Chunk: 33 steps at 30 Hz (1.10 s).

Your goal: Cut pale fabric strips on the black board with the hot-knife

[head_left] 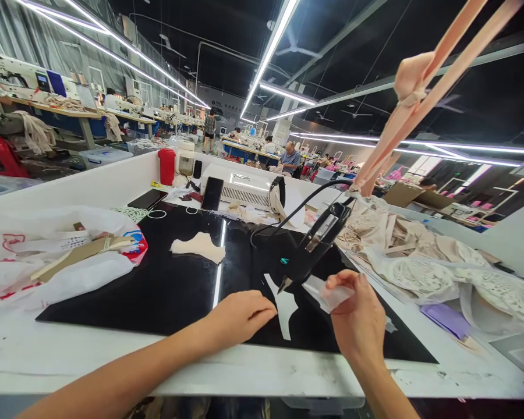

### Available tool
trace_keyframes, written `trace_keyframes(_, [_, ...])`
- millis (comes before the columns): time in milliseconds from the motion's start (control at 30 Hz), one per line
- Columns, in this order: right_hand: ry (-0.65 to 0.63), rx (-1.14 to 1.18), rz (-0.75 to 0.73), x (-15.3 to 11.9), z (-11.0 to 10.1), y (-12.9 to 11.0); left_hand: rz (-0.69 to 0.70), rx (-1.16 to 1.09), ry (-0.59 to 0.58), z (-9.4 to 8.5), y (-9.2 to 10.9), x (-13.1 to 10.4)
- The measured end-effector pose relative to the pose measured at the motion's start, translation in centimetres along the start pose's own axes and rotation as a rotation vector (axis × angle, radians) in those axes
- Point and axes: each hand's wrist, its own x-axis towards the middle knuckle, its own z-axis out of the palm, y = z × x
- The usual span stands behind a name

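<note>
My left hand (243,315) is over the black mat (166,297), thumb and fingers pressed together with nothing showing between them. Its fingertips are beside a white, curved cut piece (287,311) lying on the mat. My right hand (360,320) pinches a thin translucent white sheet (332,295) just above the mat. Between the hands, a black device (312,247) with a pointed metal tip leans down over the white piece. Left of it, a cream cut piece (198,247) lies flat. A small pale scrap (390,325) shows partly behind my right hand.
A plastic bag (65,262) holding card strips lies at left. Lace bra pieces (423,256) are heaped at right beside a purple cloth (446,321). At the back are a white machine (240,185), phone (212,194) and red container (166,166). A knotted fabric strap (413,87) hangs at right.
</note>
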Motion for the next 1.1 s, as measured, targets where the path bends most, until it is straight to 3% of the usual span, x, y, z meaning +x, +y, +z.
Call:
trace_keyframes(133, [-0.093,-0.059,0.065,-3.5,0.5,-0.1,-0.189,-0.395,0.066,-1.0,0.7,0.5])
trace_keyframes(333, [-0.291,-0.187,0.086,-5.8,1.5,1.8,-0.350,-0.773,0.005,-2.7,1.8,0.0])
trace_keyframes(500, [-0.354,-0.291,0.180,-6.3,2.1,2.2,-0.441,-0.752,0.032,-5.2,1.6,-1.8])
trace_keyframes(700, [-0.450,-0.247,0.336,-6.7,2.8,3.7,-0.489,-0.621,0.014,-8.0,0.7,-4.2])
trace_keyframes(900, [-0.541,-0.207,0.325,-7.5,4.6,5.6,-0.517,-0.525,0.025,-9.7,-0.2,-5.9])
trace_keyframes(1100, [-0.472,-0.149,0.275,-8.9,7.2,4.8,-0.599,-0.451,0.065,-10.7,-1.3,-6.8])
